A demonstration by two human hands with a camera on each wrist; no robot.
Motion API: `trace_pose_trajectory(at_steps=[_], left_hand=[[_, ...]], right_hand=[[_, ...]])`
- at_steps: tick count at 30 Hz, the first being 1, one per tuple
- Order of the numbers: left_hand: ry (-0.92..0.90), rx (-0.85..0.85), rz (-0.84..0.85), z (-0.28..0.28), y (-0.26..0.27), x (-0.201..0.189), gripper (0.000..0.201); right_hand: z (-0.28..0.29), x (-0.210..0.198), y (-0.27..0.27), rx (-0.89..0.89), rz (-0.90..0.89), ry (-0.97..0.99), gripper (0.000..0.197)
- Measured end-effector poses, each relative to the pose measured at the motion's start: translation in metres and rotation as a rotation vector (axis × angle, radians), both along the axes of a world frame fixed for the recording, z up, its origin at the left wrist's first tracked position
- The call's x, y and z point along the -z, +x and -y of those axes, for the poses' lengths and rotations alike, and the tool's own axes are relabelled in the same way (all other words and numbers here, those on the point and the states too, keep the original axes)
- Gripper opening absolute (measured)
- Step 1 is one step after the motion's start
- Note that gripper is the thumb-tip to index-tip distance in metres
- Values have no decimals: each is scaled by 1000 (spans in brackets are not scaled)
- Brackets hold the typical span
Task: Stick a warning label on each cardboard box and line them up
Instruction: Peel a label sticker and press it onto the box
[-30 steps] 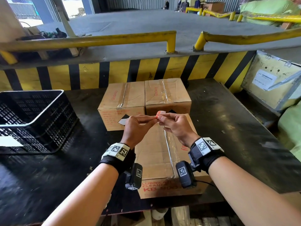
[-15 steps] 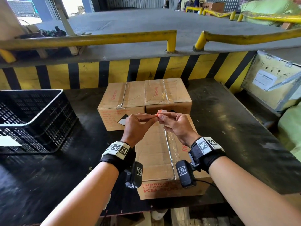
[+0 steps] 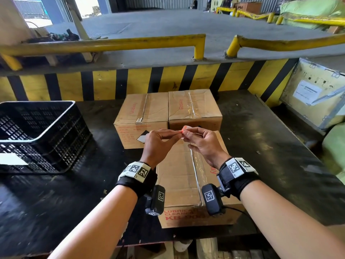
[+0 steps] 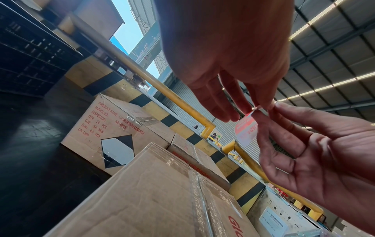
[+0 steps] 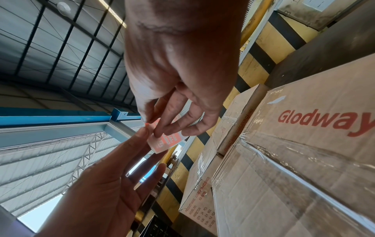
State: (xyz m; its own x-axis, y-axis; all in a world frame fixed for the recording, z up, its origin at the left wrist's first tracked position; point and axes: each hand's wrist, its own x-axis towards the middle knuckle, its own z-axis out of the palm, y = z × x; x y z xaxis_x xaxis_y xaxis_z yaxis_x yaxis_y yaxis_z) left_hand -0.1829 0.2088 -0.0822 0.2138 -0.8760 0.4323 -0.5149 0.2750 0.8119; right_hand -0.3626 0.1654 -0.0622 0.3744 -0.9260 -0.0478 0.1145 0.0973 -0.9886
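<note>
Three taped cardboard boxes stand on the black table (image 3: 261, 146): a near box (image 3: 179, 184), a back left box (image 3: 141, 113) and a back right box (image 3: 194, 109), the back two side by side and touching. Over the near box's far end, both hands hold a small red and white warning label (image 3: 183, 128). My right hand (image 3: 187, 133) pinches the label (image 5: 166, 141) between thumb and fingers. My left hand (image 3: 175, 134) pinches its upper corner (image 4: 246, 129) with thumb and forefinger, its other fingers loose.
A black slatted crate (image 3: 37, 135) sits on the table at the left. A yellow and black striped wall (image 3: 130, 81) with yellow rails runs behind the boxes. A pale wooden crate (image 3: 317, 96) leans at the right. The table's front edge lies just under my wrists.
Both hands stay together on the label above the near box, with only small finger shifts at its corner. The boxes have not moved.
</note>
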Motion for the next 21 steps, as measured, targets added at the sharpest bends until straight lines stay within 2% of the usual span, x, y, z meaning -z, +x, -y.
trace_pose_trajectory(at_steps=[9, 21], left_hand=[[-12, -15, 23, -2, -2, -2, 17], [-63, -39, 44, -5, -6, -3, 16]], right_hand=[[3, 2, 1, 31, -36, -47, 15], [1, -2, 0, 19, -13, -7, 14]])
